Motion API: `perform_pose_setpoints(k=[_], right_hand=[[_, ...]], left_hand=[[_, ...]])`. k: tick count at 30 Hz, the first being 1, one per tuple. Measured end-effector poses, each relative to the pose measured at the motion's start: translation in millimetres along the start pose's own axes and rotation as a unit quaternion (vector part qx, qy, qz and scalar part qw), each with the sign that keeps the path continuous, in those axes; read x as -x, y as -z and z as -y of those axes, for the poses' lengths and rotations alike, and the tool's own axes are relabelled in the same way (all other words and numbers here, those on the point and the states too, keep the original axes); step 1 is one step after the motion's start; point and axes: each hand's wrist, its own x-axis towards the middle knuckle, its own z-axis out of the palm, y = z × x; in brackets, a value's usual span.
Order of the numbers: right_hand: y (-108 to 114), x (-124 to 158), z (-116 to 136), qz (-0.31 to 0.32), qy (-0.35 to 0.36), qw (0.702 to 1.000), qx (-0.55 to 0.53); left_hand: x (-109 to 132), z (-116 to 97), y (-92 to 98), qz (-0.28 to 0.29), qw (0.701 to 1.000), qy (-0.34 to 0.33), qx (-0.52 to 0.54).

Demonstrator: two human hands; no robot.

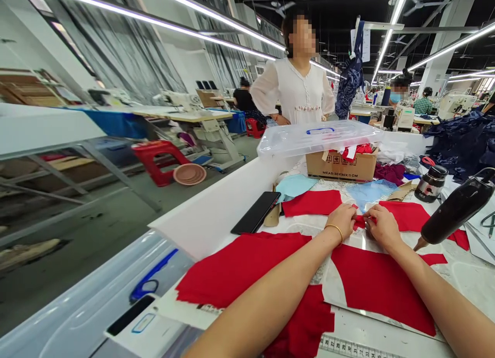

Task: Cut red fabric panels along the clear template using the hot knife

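Both hands meet over the far middle of the work table, pinching a small piece of red fabric (359, 222) between them. My left hand (343, 220), with a gold bangle at the wrist, grips its left end. On its right end, the fingers of my right hand (382, 225) are closed. Cut red fabric panels lie around them: one behind my left hand (312, 202), another beyond my right hand, a large panel (240, 267) at the left and a curved-edge panel (381, 286) under my right forearm.
A black phone (256, 212) lies by the table's raised white edge. Behind the hands stand a cardboard box (340, 168) and a clear plastic lid (282, 140). To the right are a black jar (431, 184) and a black hand tool (458, 211). A person (301, 90) stands across the table.
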Motion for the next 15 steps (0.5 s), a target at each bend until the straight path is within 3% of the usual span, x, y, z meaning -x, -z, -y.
perform_pose_setpoints(k=[8,15], right_hand=[[-6,-1,2,-0.084,-0.003,0.996,-0.037],[18,11,9,-0.176,0.000,0.981,-0.083]], left_hand=[[0,-4,6.4,-0.035,0.999,0.017,-0.007],[-5,-3,29.7,-0.070,0.993,0.055,-0.081]])
